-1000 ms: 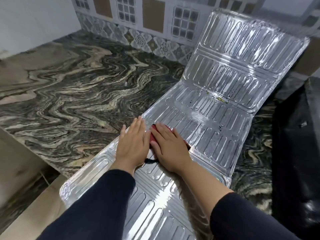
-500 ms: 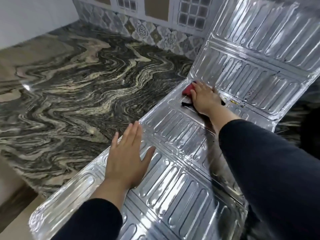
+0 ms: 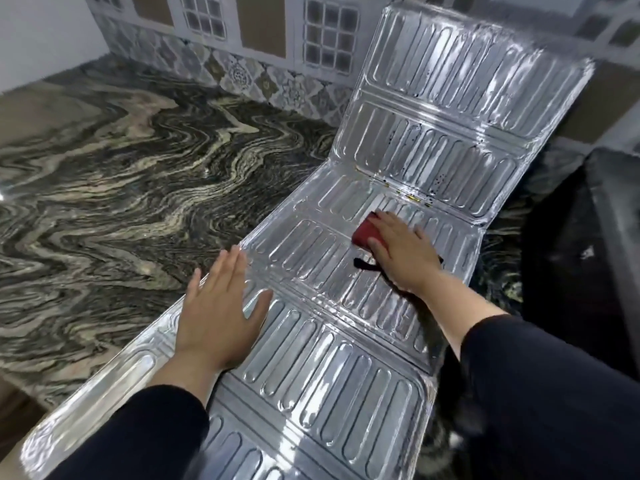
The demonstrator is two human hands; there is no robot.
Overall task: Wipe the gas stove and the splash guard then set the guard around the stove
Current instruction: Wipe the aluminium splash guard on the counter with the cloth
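While the splash guard (image 3: 346, 348) lies unfolded along the marbled worktop (image 3: 121, 174), its far panel tilted up against the tiled wall (image 3: 263, 39), the head view shows wiping under way. Left hand (image 3: 218, 317) pressed flat on the near-left edge, fingers (image 3: 228, 268) straight and close together, thumb splayed, gripping nothing; likely there to pin the light foil sheet so it does not slide or buckle under rubbing. Right hand (image 3: 401, 251) palm-down on a red cloth (image 3: 365, 233) on the middle panel, just below the fold, fingers bearing down on it rather than closed around it. Dark specks remain on the raised panel, so cleaning looks unfinished. Dark bulk at right edge may be the stove (image 3: 581, 271); cannot tell. Guard not yet set around it
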